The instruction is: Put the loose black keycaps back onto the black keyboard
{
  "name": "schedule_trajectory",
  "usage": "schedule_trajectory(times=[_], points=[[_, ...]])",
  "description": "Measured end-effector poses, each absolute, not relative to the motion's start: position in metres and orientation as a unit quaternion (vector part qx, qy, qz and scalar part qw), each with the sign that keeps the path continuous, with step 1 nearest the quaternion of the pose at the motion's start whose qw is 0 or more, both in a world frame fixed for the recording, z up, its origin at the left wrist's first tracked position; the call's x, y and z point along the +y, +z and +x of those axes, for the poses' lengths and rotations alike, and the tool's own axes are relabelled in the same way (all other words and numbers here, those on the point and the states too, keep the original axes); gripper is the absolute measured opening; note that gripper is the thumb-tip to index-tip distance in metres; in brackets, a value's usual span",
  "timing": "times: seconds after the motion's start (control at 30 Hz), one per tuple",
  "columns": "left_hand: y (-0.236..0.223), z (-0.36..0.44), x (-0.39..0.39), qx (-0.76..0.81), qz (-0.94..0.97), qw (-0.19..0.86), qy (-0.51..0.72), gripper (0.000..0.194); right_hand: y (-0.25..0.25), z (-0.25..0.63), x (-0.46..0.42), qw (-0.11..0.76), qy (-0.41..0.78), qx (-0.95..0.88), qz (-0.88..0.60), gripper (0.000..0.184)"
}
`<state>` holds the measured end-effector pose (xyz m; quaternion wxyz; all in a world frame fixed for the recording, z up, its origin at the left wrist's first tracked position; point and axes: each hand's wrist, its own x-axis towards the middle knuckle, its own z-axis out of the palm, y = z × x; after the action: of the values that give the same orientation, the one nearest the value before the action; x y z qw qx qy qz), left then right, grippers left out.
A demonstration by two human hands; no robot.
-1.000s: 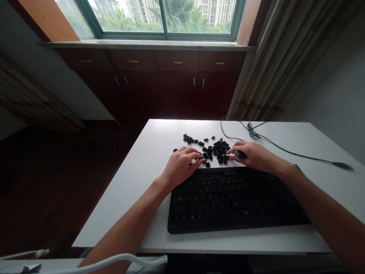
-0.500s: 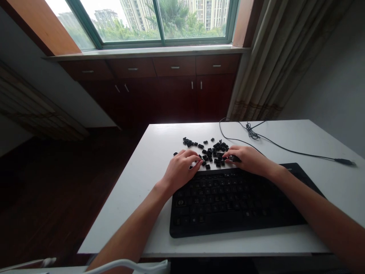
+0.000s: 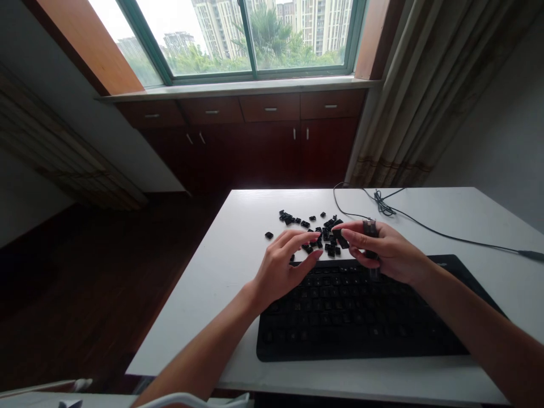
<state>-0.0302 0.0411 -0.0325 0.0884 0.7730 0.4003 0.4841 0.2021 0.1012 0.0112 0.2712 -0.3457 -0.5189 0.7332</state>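
Note:
A black keyboard (image 3: 331, 317) lies on the white table, its upper rows bearing small key sockets or keys that are too dark to tell apart. Just beyond its back edge is a loose pile of black keycaps (image 3: 329, 249). My left hand (image 3: 284, 260) hovers at the pile's left side, thumb and fingers apart, with nothing visible between them. My right hand (image 3: 386, 249) is raised over the keyboard's back edge and pinches a black keycap (image 3: 341, 237) between thumb and forefinger. A small dark tool with a shiny end (image 3: 370, 228) is tucked among its other fingers.
A thin black cable (image 3: 446, 231) with a tangled bundle runs across the table's (image 3: 199, 289) back right. One keycap (image 3: 269, 235) lies apart at the left. Beyond the table are cabinets (image 3: 255, 147) under a window. A pale curved bar crosses the bottom edge.
My right hand has lifted from the pile and turned, now showing a keycap pinched in its fingers. My left hand has shifted right and its fingers have spread. The view has tilted slightly.

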Motion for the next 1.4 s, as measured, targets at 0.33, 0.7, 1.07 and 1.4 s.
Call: schedule_trajectory(times=[0.33,0.7,1.07,1.4], points=[[-0.030,-0.023,0.037,0.359,0.743,0.198,0.530,0.043,-0.004,0.186,0.085,0.217,0.882,-0.285,-0.306,0.018],[-0.028,-0.029,0.039,0.331,0.760,0.281,0.484,0.038,-0.011,0.186,0.079,0.213,0.884,-0.283,-0.305,0.014],[-0.032,-0.031,0.043,0.359,0.702,0.367,0.494,0.030,-0.017,0.186,0.079,0.227,0.888,-0.262,-0.303,0.012],[-0.032,-0.041,0.054,0.382,0.378,0.604,0.589,0.028,0.001,0.210,0.107,0.395,0.831,-0.200,-0.337,0.014]])
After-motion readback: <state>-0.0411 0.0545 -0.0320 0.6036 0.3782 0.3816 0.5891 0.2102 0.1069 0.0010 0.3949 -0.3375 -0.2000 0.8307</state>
